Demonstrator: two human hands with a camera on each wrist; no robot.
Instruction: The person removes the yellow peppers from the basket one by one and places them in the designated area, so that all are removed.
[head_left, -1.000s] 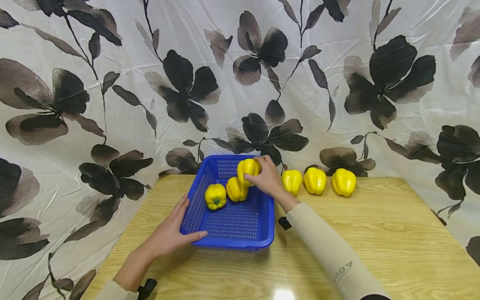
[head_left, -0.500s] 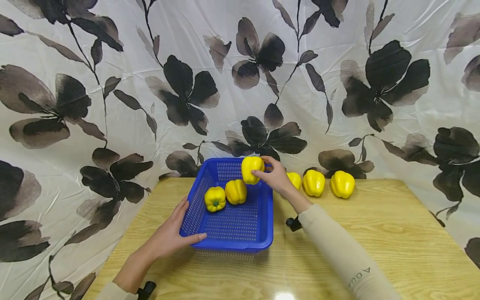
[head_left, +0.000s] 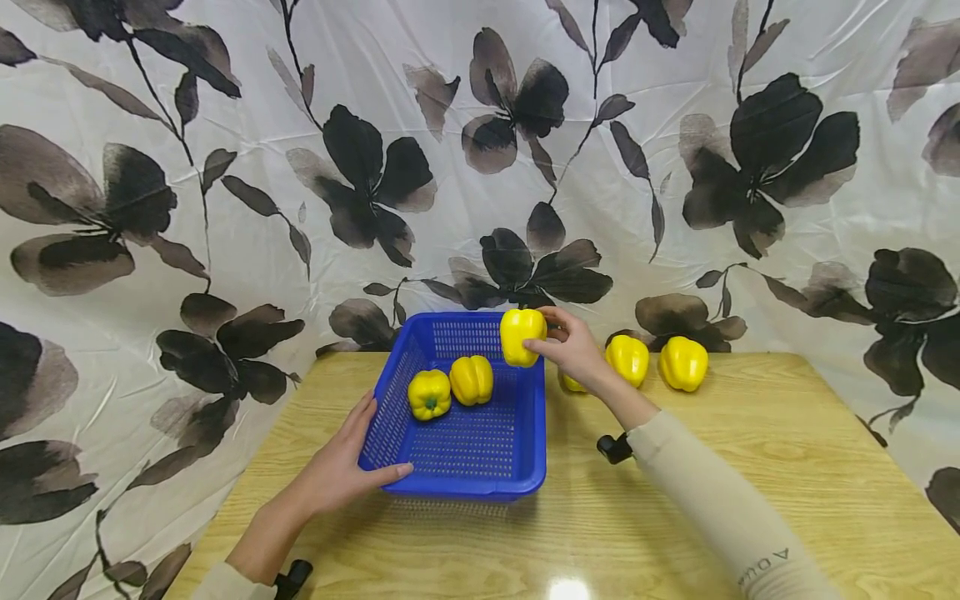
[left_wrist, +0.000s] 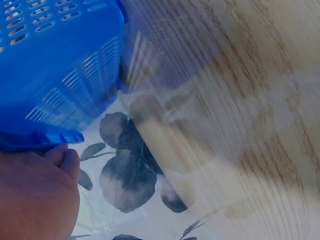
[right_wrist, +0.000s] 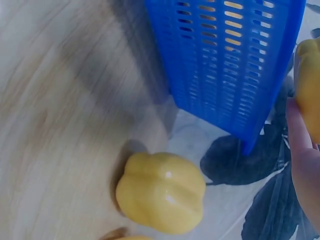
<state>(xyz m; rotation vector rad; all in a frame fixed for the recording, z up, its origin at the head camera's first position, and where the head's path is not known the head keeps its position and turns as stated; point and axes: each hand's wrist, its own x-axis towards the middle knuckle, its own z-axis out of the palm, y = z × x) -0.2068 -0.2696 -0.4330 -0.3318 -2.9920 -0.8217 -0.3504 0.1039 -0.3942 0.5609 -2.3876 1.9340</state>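
Note:
My right hand grips a yellow bell pepper between thumb and fingers, over the back right corner of a blue plastic basket. In the right wrist view the held bell pepper is partly cut off at the right edge. My left hand holds the basket's front left corner, the thumb over the front rim and the fingers along the left side. Inside the basket sit two more yellow bell peppers, one showing its green stem and one beside it.
On the wooden table, right of the basket, stand a yellow bell pepper and another. A third pepper is mostly hidden behind my right hand. A floral cloth hangs behind the table.
My right hand has moved right with its bell pepper, away from the peppers in the basket and toward the basket's right rim. My left hand and the basket have stayed in place.

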